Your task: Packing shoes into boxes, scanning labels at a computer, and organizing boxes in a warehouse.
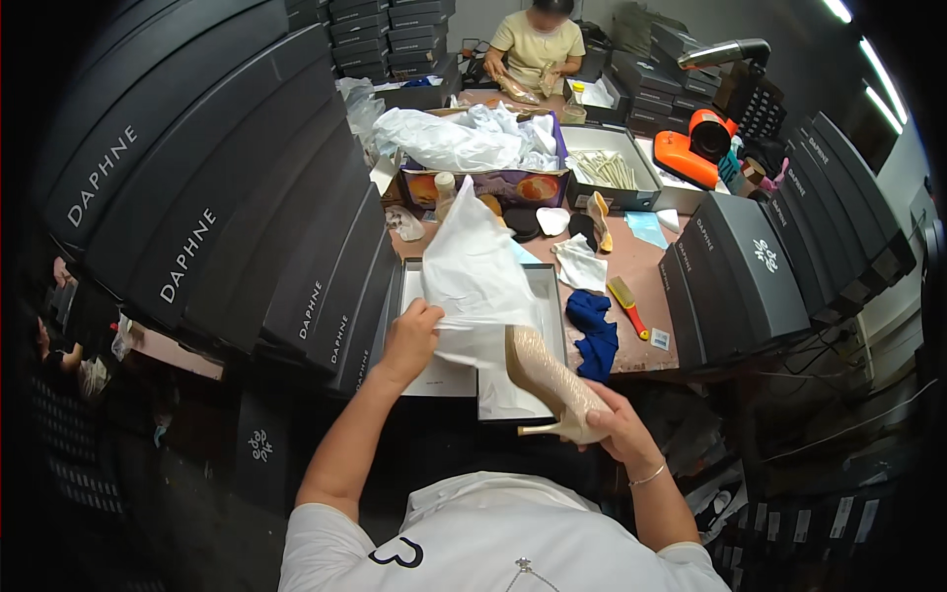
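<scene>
My right hand [614, 424] grips a pale gold, sparkly high-heeled shoe [552, 375] by its heel end, with the thin heel pointing left. The shoe's toe end reaches into the mouth of a white plastic bag [473, 281]. Pinched in my left hand [412, 340] is the bag's near left edge. Below the bag lies an open shoe box [555, 326], dark outside and white inside, with white paper in it. Part of the box is hidden by the bag and the shoe.
Dark shoe boxes are stacked high on the left [247, 178] and right [740, 266]. A blue cloth [592, 331] and a yellow-and-red brush [627, 306] lie right of the open box. Behind stands a purple carton [493, 189] of white bags. Across the table, a person [538, 49] handles shoes.
</scene>
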A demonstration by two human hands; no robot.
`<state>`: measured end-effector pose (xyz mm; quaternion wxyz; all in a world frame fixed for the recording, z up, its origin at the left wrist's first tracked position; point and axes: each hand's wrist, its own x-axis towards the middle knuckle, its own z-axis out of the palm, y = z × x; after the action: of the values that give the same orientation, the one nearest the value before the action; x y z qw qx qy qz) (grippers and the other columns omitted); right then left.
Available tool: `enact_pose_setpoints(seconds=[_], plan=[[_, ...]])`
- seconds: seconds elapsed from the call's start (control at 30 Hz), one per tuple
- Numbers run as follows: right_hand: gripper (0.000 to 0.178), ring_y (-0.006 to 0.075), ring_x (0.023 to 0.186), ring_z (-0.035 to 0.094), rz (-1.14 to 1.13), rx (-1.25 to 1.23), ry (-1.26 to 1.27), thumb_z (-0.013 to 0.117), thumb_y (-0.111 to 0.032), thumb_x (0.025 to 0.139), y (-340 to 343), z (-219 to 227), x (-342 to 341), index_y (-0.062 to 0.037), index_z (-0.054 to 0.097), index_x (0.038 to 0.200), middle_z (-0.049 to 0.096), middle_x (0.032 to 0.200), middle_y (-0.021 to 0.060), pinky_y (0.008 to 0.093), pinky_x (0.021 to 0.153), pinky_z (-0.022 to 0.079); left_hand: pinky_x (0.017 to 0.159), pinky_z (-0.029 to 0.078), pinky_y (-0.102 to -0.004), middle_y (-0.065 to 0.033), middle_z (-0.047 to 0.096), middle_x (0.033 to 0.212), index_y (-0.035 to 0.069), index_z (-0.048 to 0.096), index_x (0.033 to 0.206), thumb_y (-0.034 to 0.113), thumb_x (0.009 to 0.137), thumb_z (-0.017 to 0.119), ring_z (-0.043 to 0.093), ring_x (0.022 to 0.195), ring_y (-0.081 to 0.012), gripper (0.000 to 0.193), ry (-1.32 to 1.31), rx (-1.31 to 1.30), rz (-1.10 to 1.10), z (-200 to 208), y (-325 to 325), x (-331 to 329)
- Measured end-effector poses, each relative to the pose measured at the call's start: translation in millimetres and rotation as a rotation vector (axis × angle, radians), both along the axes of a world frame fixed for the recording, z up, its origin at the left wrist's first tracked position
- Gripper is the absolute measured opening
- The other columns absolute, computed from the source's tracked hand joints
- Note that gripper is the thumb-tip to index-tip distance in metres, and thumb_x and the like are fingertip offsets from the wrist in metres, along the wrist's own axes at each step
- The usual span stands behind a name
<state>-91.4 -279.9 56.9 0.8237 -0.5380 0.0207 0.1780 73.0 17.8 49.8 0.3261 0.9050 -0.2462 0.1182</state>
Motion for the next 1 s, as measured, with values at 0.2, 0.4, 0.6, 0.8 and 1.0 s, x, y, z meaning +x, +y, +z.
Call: enact_pose_setpoints(seconds=[0.2, 0.4, 0.6, 0.8, 1.0], plan=[[0.073, 0.0248, 0.082, 0.069, 0.111, 0.179, -0.007, 0.068, -0.03, 0.08, 11, 5, 21, 0.004, 0.039, 0.138, 0.062, 0.109, 0.016, 0.0277, 0.057, 0.056, 0.075, 0.049, -0.0277, -0.0117, 0.063, 0.089, 0.001, 0.067, 0.106, -0.009, 0.078, 0.062, 0.064, 0.082, -0.0216, 0.03, 0.042, -0.534, -0.025, 4, -42, -20], [0.059, 0.0248, 0.084, 0.062, -0.165, 0.425, 0.124, 0.058, -0.04, 0.086, 28, -20, 53, -0.0052, 0.048, 0.132, 0.059, 0.11, 0.0124, 0.0232, 0.051, 0.047, 0.074, 0.05, -0.0274, -0.0102, 0.063, 0.089, 0.002, 0.068, 0.11, -0.007, 0.079, 0.064, 0.063, 0.082, -0.0195, 0.033, 0.082, -0.426, 0.011, 21, -25, -1], [0.061, 0.027, 0.081, 0.056, 0.01, 0.771, 0.203, 0.053, -0.049, 0.086, 19, -44, 52, -0.0072, 0.051, 0.131, 0.059, 0.114, 0.0129, 0.0229, 0.051, 0.046, 0.079, 0.051, -0.0283, -0.011, 0.063, 0.103, 0.002, 0.067, 0.111, -0.008, 0.079, 0.065, 0.064, 0.093, -0.0225, 0.033, 0.05, -0.472, -0.116, 21, -41, 0], [0.061, 0.0292, 0.105, 0.059, -0.09, 0.603, 0.179, 0.06, -0.042, 0.086, 36, -26, 68, -0.0096, 0.047, 0.136, 0.057, 0.125, 0.0131, 0.0354, 0.079, 0.052, 0.074, 0.054, -0.0316, -0.0119, 0.064, 0.103, 0.001, 0.067, 0.106, -0.012, 0.069, 0.066, 0.067, 0.088, -0.0276, 0.04, -0.097, -0.445, -0.274, 53, -57, -45], [0.047, 0.0237, 0.11, 0.059, -0.403, 0.124, -0.18, 0.06, -0.022, 0.09, 75, -55, 95, -0.0049, 0.047, 0.131, 0.06, 0.121, 0.0128, 0.0369, 0.09, 0.05, 0.062, 0.055, -0.0321, -0.01, 0.064, 0.1, 0.003, 0.068, 0.105, -0.01, 0.064, 0.064, 0.067, 0.072, -0.0246, 0.043, -0.241, -0.311, -0.531, 41, -97, -68]])
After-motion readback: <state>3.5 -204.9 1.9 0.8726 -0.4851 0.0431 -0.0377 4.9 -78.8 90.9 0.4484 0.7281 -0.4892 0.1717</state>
